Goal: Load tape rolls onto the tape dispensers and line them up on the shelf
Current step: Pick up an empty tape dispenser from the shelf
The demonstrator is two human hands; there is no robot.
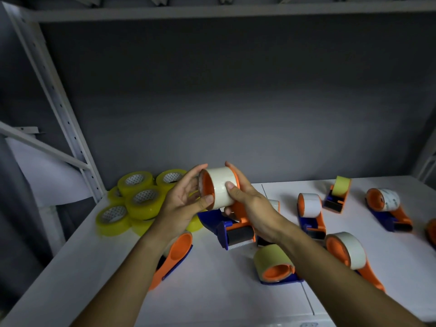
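You are working over a white shelf [212,303] that is already crowded, and that is your first risk: loaded dispensers lie scattered at odd angles across the right side, none in a line yet, so setting down the one you hold could knock a neighbour or leave no room for a row.

The pile of yellow tape rolls [132,199] sits at the back left, stacked loosely near the shelf's corner post. I judge a careless reach there could send a roll off the left edge.

The dispenser [232,228] you hold is raised above the shelf, its blue and orange body and serrated blade pointing down toward you. The blade hangs just above the dispenser lying below; lower it blind and the teeth may catch on that one or on your wrist.

The tape roll [219,187] is on the orange hub, pale and held sideways. Your right hand [250,208] has its grip curled round the roll and hub, thumb on the tape face. Your left hand [186,199] cups the open end, fingers fairly straight, thumb touching the rim. Whether the roll is fully seated I cannot tell; if it is not, it may slip off the hub.
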